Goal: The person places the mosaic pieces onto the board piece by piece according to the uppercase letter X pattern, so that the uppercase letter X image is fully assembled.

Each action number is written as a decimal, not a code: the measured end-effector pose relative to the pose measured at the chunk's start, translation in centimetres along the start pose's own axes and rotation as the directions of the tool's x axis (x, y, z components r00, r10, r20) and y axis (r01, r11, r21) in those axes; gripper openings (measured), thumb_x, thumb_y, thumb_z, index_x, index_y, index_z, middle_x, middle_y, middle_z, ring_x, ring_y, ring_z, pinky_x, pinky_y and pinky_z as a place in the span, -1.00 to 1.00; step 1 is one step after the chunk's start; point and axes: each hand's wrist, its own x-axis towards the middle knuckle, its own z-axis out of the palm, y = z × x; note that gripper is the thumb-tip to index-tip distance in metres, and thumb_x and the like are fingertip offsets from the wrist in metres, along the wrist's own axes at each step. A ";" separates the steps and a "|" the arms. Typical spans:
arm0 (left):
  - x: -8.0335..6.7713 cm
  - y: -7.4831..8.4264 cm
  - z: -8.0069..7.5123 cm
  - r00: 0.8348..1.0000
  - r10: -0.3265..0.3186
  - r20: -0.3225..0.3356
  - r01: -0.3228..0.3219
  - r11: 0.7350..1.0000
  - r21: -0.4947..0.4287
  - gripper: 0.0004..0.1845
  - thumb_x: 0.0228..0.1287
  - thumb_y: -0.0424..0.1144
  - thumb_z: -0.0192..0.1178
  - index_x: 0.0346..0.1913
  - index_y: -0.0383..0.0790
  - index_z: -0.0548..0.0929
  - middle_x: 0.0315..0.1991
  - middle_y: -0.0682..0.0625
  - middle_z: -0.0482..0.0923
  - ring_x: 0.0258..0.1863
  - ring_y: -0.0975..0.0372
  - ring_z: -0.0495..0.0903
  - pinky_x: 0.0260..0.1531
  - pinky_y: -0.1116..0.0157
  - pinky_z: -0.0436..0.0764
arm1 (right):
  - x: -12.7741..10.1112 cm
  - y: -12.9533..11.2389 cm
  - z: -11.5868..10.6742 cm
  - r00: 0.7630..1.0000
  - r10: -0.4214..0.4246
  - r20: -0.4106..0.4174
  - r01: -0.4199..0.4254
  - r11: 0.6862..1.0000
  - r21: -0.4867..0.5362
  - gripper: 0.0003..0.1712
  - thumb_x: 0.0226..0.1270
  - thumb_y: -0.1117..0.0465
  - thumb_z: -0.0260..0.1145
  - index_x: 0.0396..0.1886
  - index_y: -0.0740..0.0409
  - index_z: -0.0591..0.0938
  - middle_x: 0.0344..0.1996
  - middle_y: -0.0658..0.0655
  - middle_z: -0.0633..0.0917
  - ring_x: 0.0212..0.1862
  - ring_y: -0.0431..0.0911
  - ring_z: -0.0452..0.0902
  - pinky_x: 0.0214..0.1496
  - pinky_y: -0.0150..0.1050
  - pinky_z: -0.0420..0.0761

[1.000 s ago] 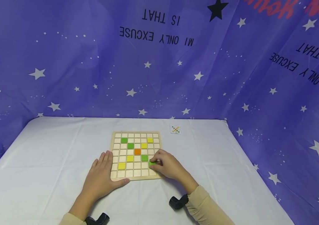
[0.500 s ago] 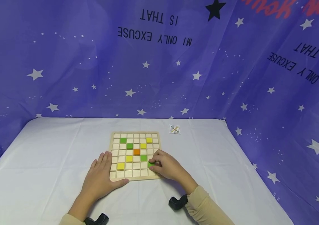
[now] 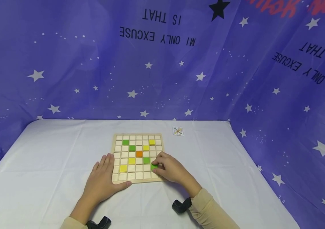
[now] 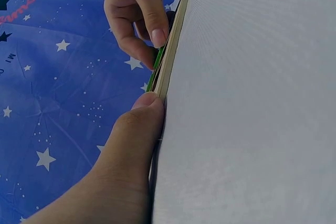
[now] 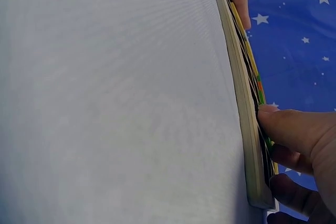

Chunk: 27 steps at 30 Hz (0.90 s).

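A square wooden grid board point(image 3: 137, 182) lies flat on the white cloth, filled with pale square tiles. Two crossing diagonals of colour run over it: green and yellow tiles meet at one orange tile point(image 3: 139, 154). My left hand point(image 3: 100, 179) rests along the board's left edge with fingers straight, the thumb against the near edge. At the lower right, my right hand point(image 3: 171, 168) pinches a green tile point(image 3: 154, 166) between thumb and fingers, right at its cell; the fingers partly cover it. In the left wrist view, the right hand's thumb and index finger meet at that green piece.
A small printed card point(image 3: 178, 131) with a coloured grid pattern lies behind the board to the right. The white-covered table point(image 3: 236, 190) is bounded at the back and right by a purple star-printed curtain point(image 3: 162, 63). Both wrists wear black camera mounts.
The head view shifts very slightly. Both hands keep their places: the left at the board's edge, the right at the green tile.
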 end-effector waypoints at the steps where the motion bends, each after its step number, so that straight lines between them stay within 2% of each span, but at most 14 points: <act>1: 0.0 0.0 0.1 1.000 0.000 0.002 0.000 1.000 -0.002 0.47 -0.16 0.68 0.12 0.53 -0.48 0.02 0.56 -0.34 0.00 0.56 -0.18 0.00 0.49 -0.18 0.03 | 0.0 0.0 0.0 1.000 0.003 0.001 -0.003 1.000 -0.001 -0.72 0.35 0.00 0.37 -0.01 -0.04 0.71 -0.08 -0.16 0.60 -0.26 -0.28 0.43 -0.12 -0.39 0.51; 11: 0.1 0.1 -0.1 1.000 0.015 -0.025 -0.015 1.000 0.005 0.45 -0.15 0.67 0.14 0.52 -0.49 0.05 0.55 -0.35 0.03 0.54 -0.19 0.03 0.48 -0.19 0.06 | -0.1 -0.1 0.0 1.000 0.010 -0.004 -0.010 1.000 -0.008 -0.70 0.34 0.00 0.37 0.02 -0.07 0.69 -0.10 -0.17 0.59 -0.26 -0.28 0.43 -0.13 -0.40 0.52; 20: -0.1 0.0 0.0 1.000 -0.002 0.003 0.002 1.000 -0.002 0.47 -0.16 0.67 0.15 0.52 -0.49 0.04 0.55 -0.35 0.01 0.55 -0.20 0.01 0.49 -0.19 0.03 | -0.2 -0.1 0.2 1.000 0.013 0.024 -0.012 1.000 -0.015 -0.69 0.36 -0.02 0.36 0.04 -0.09 0.68 -0.08 -0.18 0.59 -0.22 -0.29 0.44 -0.06 -0.38 0.54; 27: 0.0 -0.1 0.0 1.000 0.007 -0.005 -0.007 1.000 0.007 0.47 -0.16 0.69 0.12 0.53 -0.48 0.02 0.56 -0.34 0.00 0.55 -0.19 0.00 0.49 -0.17 0.03 | -0.2 0.0 0.2 1.000 0.006 0.006 -0.006 1.000 -0.007 -0.67 0.37 -0.03 0.34 0.06 -0.09 0.68 -0.06 -0.17 0.58 -0.21 -0.28 0.43 -0.07 -0.36 0.54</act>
